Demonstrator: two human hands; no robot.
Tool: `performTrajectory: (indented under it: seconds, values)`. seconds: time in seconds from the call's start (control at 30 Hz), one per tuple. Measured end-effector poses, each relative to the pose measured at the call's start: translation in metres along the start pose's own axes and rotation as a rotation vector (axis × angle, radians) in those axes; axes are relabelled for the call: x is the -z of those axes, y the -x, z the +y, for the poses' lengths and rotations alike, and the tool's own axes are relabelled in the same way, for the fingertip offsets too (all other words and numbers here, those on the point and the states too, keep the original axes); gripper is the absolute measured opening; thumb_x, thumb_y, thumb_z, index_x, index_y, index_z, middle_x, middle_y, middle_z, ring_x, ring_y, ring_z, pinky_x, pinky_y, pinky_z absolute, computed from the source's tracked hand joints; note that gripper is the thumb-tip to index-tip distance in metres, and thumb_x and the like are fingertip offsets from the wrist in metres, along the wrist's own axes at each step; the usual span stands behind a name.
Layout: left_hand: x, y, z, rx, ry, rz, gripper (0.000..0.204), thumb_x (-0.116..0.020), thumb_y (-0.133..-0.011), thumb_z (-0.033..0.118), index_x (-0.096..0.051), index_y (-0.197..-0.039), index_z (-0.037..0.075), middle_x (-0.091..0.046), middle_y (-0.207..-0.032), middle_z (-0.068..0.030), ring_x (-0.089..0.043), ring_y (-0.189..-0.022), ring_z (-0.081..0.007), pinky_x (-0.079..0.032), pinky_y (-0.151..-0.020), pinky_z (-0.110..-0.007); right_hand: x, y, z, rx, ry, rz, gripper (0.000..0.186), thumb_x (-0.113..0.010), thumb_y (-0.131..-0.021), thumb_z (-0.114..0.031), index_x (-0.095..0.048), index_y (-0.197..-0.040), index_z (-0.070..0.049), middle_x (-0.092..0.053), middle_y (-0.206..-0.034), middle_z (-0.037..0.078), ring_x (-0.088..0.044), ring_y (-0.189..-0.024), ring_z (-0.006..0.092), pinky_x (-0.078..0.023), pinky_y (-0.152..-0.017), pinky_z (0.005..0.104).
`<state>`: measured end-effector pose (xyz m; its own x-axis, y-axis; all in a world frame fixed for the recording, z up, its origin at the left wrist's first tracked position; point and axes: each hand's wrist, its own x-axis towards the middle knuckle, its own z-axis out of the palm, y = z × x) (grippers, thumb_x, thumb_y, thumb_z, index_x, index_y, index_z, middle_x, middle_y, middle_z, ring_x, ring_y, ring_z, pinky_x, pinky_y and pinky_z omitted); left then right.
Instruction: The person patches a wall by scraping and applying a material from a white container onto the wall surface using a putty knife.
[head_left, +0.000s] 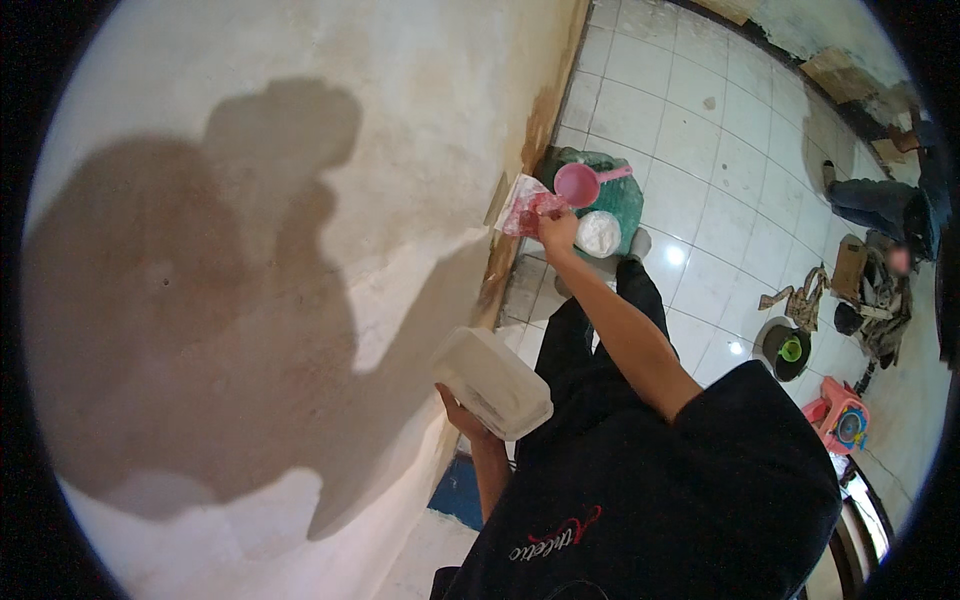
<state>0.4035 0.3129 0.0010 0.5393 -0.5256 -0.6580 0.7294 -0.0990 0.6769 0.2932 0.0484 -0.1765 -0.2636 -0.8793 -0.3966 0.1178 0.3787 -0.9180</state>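
Observation:
My left hand point(468, 421) grips a whitish translucent plastic container point(493, 384) from its side and underneath, close to the wall. Its inside is too blurred to read. Farther off, my right hand point(558, 232) reaches down, its fingers closed on the edge of a red and white plastic bag point(522, 207) against the foot of the wall. Just beyond that hand lies a pink dipper point(576, 186), its handle pointing right. A round white tub or bundle point(598, 234) stands right beside the hand. Under these things spreads a green plastic sack point(629, 205).
The stained plaster wall point(200, 300) rises along my left. White floor tiles point(700, 190) run to the right. A person point(880, 205) is at the far right, near piled cloth point(885, 300). A dark bucket point(783, 362) with a green dipper and a pink plastic seat point(830, 415) stand nearer.

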Motion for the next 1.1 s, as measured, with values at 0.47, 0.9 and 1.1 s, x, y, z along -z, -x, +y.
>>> performTrajectory:
  seconds: [0.47, 0.9, 1.1]
  values:
    - [-0.01, 0.009, 0.003, 0.036, 0.056, 0.0, 0.066, -0.034, -0.098, 0.057, -0.04, -0.141, 0.007, -0.052, -0.134, -0.0147, -0.053, -0.119, -0.0325, -0.045, -0.1, -0.045, -0.056, 0.041, -0.1, 0.26, -0.284, -0.254, 0.019, -0.063, -0.091, -0.006, -0.06, -0.109, 0.001, -0.066, -0.09, 0.002, -0.06, -0.075, 0.009, -0.048, -0.063, 0.0243]
    - [0.023, 0.005, -0.005, 0.034, 0.044, 0.064, 0.07, -0.035, -0.098, 0.058, -0.034, -0.145, 0.006, -0.042, -0.143, -0.0169, -0.044, -0.128, -0.0358, -0.037, -0.108, -0.048, -0.014, 0.016, 0.016, -0.085, -0.445, -0.199, 0.018, -0.065, -0.091, -0.013, -0.061, -0.105, -0.002, -0.065, -0.08, 0.002, -0.059, -0.073, 0.0116, -0.049, -0.066, 0.0288]
    - [-0.006, 0.003, 0.001, 0.03, -0.018, 0.023, 0.066, -0.033, -0.099, 0.057, -0.04, -0.142, 0.007, -0.051, -0.135, -0.0144, -0.053, -0.119, -0.0326, -0.045, -0.1, -0.045, -0.045, -0.029, 0.055, 0.154, -0.226, -0.114, 0.015, -0.064, -0.091, -0.013, -0.062, -0.103, -0.004, -0.065, -0.082, 0.003, -0.061, -0.074, 0.0133, -0.05, -0.064, 0.0307]
